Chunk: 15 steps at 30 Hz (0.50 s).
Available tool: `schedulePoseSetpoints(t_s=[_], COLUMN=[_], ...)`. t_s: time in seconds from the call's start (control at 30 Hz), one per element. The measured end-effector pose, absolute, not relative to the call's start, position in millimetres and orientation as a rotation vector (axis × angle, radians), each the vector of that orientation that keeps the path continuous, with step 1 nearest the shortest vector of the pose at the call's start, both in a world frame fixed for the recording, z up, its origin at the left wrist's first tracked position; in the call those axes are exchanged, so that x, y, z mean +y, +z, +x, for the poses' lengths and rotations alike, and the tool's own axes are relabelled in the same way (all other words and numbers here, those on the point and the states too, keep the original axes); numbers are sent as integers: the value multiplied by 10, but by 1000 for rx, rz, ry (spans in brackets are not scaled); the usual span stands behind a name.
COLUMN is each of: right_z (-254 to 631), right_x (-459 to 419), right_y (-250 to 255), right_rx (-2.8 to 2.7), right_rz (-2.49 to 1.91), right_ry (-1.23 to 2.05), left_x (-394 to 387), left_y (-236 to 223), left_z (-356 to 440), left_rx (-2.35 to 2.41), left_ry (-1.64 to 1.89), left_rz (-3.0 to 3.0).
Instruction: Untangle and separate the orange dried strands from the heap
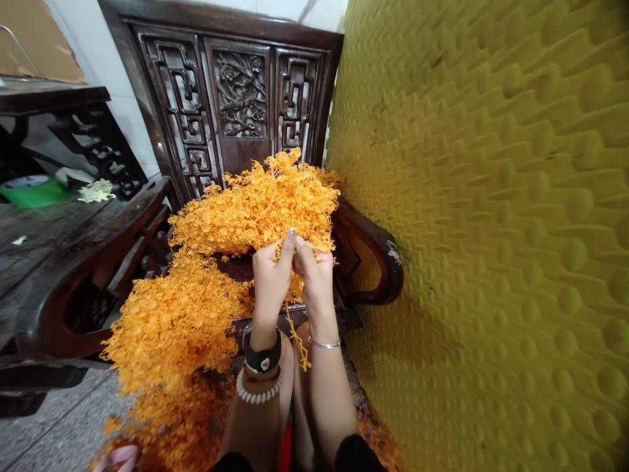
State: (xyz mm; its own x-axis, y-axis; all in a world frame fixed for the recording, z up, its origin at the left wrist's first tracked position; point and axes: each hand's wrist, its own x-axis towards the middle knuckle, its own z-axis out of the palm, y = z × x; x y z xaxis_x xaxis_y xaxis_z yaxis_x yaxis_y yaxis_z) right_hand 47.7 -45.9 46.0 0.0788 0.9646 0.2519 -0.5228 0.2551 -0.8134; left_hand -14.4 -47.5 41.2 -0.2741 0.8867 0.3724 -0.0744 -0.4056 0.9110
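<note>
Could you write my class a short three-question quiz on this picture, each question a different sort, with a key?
1. True or false: the silver bangle is on the person's right wrist.
2. Multiple choice: what colour is the frilly mass just beyond the left hand and the right hand?
A) Green
B) Orange
C) White
3. Short answer: what dangles below the hands?

Key:
1. True.
2. B.
3. A thin orange strand.
</note>
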Motion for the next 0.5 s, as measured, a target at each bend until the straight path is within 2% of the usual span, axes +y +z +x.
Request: schedulePoseSetpoints(t_s=[0.2,0.5], right_z=[604,480], right_x=[-495,-597], right_y=[481,460], right_rx=[-813,-774], right_rz=[-489,-181], right_ry=[1423,1617], left_x=[-497,-544], left_y=[441,367], left_z=[-205,-461], left_rx=[620,377], left_ry=[1429,1307], left_rz=[1002,929])
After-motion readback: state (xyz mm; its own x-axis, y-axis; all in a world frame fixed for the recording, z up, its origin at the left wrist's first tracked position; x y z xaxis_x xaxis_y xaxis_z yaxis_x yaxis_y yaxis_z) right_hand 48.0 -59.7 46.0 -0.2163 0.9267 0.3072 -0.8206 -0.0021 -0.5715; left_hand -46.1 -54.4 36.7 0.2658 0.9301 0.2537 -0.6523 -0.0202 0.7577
